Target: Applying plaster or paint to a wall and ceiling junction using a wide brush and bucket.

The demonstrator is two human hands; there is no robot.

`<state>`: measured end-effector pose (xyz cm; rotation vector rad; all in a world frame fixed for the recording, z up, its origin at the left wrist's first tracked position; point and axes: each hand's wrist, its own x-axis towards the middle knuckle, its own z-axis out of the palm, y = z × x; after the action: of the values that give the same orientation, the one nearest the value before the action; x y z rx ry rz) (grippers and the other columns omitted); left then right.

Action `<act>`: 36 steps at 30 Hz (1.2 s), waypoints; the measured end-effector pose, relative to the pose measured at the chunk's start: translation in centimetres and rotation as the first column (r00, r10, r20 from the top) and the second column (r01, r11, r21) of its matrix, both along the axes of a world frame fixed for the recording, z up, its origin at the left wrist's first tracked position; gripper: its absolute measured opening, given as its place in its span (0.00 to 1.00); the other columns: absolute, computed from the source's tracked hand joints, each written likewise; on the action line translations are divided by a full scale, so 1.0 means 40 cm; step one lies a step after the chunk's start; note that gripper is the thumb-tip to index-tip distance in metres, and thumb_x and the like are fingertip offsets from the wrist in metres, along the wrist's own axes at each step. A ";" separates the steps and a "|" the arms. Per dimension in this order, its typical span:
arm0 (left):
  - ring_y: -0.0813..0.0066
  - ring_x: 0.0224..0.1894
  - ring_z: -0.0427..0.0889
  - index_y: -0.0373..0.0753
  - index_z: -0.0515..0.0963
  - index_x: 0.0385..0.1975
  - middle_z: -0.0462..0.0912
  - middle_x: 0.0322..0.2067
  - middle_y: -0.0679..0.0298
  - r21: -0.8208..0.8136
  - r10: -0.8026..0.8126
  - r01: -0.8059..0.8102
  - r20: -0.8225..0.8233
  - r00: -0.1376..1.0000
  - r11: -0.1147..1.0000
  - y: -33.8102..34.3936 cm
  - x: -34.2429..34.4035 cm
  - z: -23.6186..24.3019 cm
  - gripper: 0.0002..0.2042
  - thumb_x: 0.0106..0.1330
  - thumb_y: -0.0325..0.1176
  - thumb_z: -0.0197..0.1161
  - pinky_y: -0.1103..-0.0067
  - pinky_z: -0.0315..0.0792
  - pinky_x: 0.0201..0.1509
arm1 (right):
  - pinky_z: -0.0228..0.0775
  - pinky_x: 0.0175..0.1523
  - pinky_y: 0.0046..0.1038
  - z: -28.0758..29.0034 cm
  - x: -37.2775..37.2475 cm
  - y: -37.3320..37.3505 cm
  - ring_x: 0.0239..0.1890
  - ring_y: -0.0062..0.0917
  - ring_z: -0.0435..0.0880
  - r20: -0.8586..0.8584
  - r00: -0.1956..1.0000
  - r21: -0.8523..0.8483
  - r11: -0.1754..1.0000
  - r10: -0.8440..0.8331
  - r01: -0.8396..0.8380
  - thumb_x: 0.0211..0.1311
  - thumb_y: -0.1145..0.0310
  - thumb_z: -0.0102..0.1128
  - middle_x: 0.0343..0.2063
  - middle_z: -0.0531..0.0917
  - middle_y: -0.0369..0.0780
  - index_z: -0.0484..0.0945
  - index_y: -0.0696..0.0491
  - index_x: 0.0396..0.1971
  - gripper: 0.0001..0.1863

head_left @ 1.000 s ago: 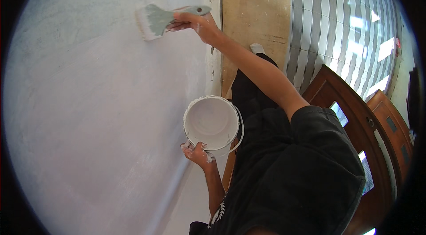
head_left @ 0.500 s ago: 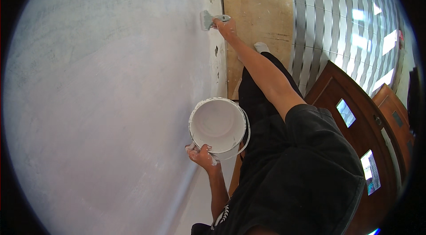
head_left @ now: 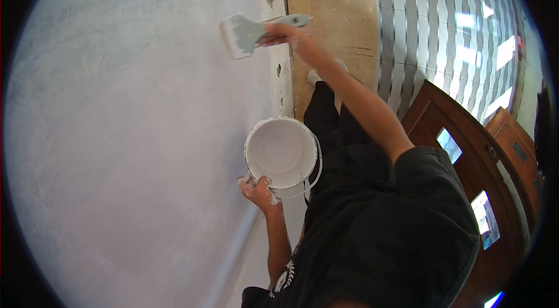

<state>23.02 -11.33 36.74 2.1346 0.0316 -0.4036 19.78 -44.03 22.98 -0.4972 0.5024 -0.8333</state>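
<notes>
My left hand (head_left: 257,191) is closed on the lower rim of a white bucket (head_left: 280,154), its fingers smeared with white. The bucket is tilted toward me, its pale inside in view and its wire handle hanging on the right side. Farther up, my right hand (head_left: 282,34) grips the grey-green handle of a wide flat paintbrush (head_left: 247,34). White coats the brush's broad end, which points left over the pale wall (head_left: 145,133). The brush and hand are blurred by motion, and I cannot tell whether the bristles touch the wall.
A narrow chipped strip (head_left: 276,69) edges the wall. Beyond it lies a tan board (head_left: 338,11), where my feet in light socks (head_left: 314,78) show. Striped grey-and-white tiles (head_left: 431,22) stretch to the right. Brown wooden doors (head_left: 434,110) with small panes stand at the lower right.
My right hand has swung the paintbrush left and nearer, away from the wall's edge strip. The bucket in my left hand sits slightly higher and farther left in view.
</notes>
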 end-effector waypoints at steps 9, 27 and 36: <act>0.77 0.30 0.72 0.31 0.65 0.31 0.73 0.28 0.61 -0.011 -0.164 0.165 0.013 0.986 0.986 -0.122 -0.009 -0.080 0.14 0.43 0.14 0.56 0.81 0.69 0.36 | 0.80 0.37 0.24 0.200 -0.397 0.082 0.28 0.25 0.86 -0.441 0.861 0.046 0.964 0.254 -0.261 0.57 0.69 0.63 0.27 0.85 0.44 0.82 0.64 0.35 0.12; 0.79 0.28 0.63 0.28 0.70 0.31 0.63 0.28 0.68 -0.015 -0.304 0.308 0.117 0.945 0.951 -0.238 -0.047 -0.195 0.13 0.43 0.18 0.59 0.80 0.64 0.36 | 0.70 0.48 0.45 -0.033 -0.138 0.340 0.37 0.49 0.79 -0.866 0.500 -0.389 0.617 0.009 -0.684 0.48 0.64 0.63 0.30 0.80 0.54 0.76 0.61 0.30 0.15; 0.75 0.32 0.72 0.29 0.67 0.33 0.72 0.31 0.61 0.031 -0.191 0.189 0.101 0.976 0.981 -0.228 -0.035 -0.235 0.13 0.45 0.17 0.57 0.78 0.69 0.41 | 0.79 0.40 0.30 -0.042 -0.186 0.299 0.28 0.31 0.86 -0.600 0.670 -0.078 0.801 0.437 -0.593 0.56 0.66 0.64 0.27 0.84 0.47 0.78 0.65 0.36 0.16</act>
<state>21.61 -20.47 27.33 2.1843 -0.2302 -0.4047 12.35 -32.07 21.29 -1.1037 0.7397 -0.1687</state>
